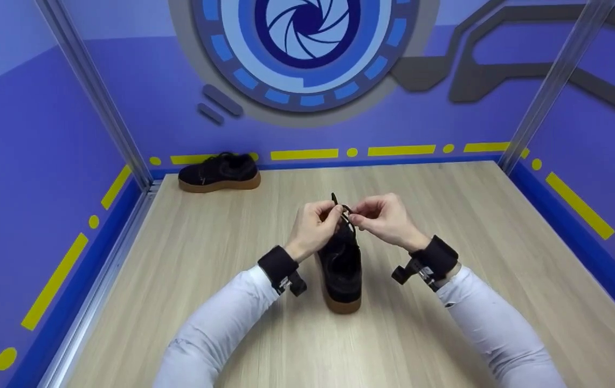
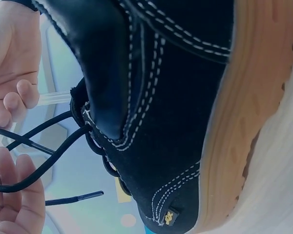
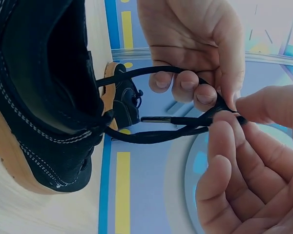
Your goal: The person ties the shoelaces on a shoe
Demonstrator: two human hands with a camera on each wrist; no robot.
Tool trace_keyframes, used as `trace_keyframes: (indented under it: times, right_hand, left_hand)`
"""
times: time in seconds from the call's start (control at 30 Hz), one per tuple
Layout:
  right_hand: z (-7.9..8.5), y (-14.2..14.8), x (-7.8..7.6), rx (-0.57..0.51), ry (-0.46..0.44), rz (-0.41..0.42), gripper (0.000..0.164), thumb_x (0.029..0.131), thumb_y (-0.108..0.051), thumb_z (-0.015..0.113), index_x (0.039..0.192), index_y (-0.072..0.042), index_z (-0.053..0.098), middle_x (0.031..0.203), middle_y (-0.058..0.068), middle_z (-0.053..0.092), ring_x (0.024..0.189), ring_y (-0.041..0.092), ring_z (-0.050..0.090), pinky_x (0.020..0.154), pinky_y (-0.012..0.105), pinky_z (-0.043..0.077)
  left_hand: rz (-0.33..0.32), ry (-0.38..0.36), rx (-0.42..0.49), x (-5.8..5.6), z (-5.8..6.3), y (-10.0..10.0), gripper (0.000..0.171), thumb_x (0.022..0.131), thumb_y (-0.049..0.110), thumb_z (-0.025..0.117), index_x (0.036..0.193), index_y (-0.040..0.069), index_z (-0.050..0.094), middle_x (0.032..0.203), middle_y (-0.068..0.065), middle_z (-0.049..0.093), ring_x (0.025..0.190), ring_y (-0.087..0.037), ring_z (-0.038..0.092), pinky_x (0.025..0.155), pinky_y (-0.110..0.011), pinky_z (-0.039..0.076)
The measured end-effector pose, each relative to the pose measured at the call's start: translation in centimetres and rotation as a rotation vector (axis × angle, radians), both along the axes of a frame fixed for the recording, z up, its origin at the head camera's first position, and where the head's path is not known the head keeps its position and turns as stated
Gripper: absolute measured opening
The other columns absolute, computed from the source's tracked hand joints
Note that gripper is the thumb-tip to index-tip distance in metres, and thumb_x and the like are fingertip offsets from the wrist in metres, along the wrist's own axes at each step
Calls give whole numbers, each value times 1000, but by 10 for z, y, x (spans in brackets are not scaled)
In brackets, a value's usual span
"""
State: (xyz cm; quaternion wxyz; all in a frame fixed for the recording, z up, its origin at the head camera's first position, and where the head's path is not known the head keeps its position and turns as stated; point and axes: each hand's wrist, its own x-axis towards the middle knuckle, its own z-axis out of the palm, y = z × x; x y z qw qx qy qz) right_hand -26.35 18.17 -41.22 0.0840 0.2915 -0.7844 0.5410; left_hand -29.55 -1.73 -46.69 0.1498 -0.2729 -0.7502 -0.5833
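A black shoe (image 1: 343, 285) with a tan gum sole and pale stitching stands upright on the wooden table, its heel toward me. Above its tongue, both hands work on its black shoelace (image 3: 156, 138). My left hand (image 1: 313, 225) pinches the lace between thumb and curled fingers. My right hand (image 1: 388, 220) pinches lace close to the left fingertips; the two hands almost meet in the right wrist view. Two strands rise from the shoe and cross at the fingers, forming a loop. One lace tip (image 3: 157, 119) points back toward the shoe. Fingers hide part of the crossing.
A matching black shoe (image 1: 220, 173) lies sideways-on at the back left of the table (image 1: 188, 280), by the rear wall. Blue printed panels (image 1: 307, 129) enclose the back and both sides. Each wrist wears a black camera strap (image 1: 278, 266).
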Motion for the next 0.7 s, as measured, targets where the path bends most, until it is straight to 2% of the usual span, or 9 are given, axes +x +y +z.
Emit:
trace_keyframes:
  times: [0.27,0.5,0.7]
  right_hand:
    - [-4,-2,0,81,75,-18,5,83,10,82,83,11,77,71,22,73,59,5,65,55,12,48]
    - [-12,-3,-3,115,112,-56,8,79,13,85,81,9,79,76,20,76,63,9,69,58,11,49]
    - [-34,2,-20,114,87,-65,9,78,13,86,81,9,78,75,21,75,62,13,68,58,10,49]
  left_hand:
    - [-21,-22,-37,1,0,-2,22,103,12,64,86,5,76,70,-5,71,61,-8,64,58,-21,51]
    - [-38,-46,-20,4,-2,-3,18,103,12,65,97,5,81,75,-9,74,65,-22,70,61,-21,54]
    - [-35,-32,-21,5,-3,-3,17,103,11,67,96,6,81,75,-10,75,62,-10,65,59,-19,52]
